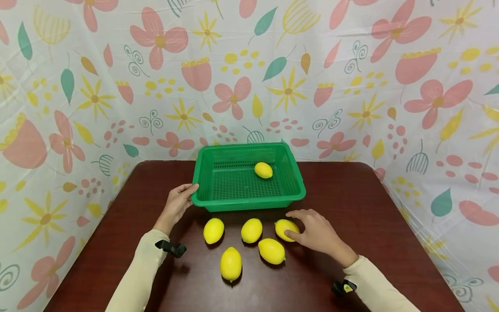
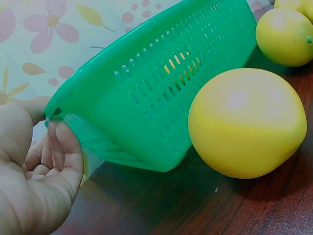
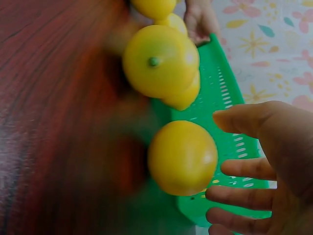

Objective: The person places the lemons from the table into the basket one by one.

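Note:
A green plastic basket (image 1: 241, 204) stands at the back of the table with one lemon (image 1: 263, 170) inside. My left hand (image 1: 178, 206) grips its front left corner, thumb over the rim and fingers beneath, as the left wrist view shows. My right hand (image 1: 317, 232) hovers with spread fingers around the rightmost lemon (image 1: 283, 229) in front of the basket; in the right wrist view, fingertips stay a little off that lemon (image 3: 182, 158). More lemons lie on the table to its left: one at the left (image 1: 213, 231), one in the middle (image 1: 251, 230), and two nearer ones (image 1: 271, 251) (image 1: 231, 264).
The dark reddish-brown table (image 1: 187, 286) has rounded back corners. Behind and beside it hangs a white cloth (image 1: 241, 65) with a floral print, close behind the basket. Black straps (image 1: 170, 248) sit on both wrists over pale sleeves.

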`<state>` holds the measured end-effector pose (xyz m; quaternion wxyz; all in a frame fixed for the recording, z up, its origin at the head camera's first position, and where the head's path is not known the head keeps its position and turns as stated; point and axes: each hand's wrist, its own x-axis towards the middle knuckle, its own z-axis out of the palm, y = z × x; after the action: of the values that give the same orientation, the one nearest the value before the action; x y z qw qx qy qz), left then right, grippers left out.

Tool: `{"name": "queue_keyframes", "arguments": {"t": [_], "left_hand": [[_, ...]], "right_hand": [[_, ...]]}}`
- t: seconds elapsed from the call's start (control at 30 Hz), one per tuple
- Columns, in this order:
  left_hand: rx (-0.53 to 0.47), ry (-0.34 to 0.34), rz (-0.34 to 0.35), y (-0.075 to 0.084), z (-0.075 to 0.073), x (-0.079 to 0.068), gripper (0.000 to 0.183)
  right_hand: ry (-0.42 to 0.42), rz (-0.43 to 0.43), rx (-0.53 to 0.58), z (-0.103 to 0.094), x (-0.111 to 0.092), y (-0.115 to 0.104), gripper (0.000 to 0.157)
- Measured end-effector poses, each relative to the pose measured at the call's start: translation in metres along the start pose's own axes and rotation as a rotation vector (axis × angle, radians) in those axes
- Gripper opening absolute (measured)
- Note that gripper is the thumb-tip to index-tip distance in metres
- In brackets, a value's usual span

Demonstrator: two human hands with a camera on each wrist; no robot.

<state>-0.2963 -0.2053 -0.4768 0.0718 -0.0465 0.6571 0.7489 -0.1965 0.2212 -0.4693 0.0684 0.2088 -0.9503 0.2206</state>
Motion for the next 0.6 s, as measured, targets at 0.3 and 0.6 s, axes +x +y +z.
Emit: {"name": "queue_keyframes", "arguments": {"t": [0.3,0.6], "left_hand": [[-0.009,-0.017,0.005,-0.001,0.000,0.000,0.049],[-0.001,-0.002,0.015,-0.001,0.000,0.001,0.042]], "right_hand": [[-0.045,0.053,0.003,0.012,-0.003,0.004,0.061],[-0.061,0.074,-0.022,0.019,-0.003,0.006,0.064]]}}
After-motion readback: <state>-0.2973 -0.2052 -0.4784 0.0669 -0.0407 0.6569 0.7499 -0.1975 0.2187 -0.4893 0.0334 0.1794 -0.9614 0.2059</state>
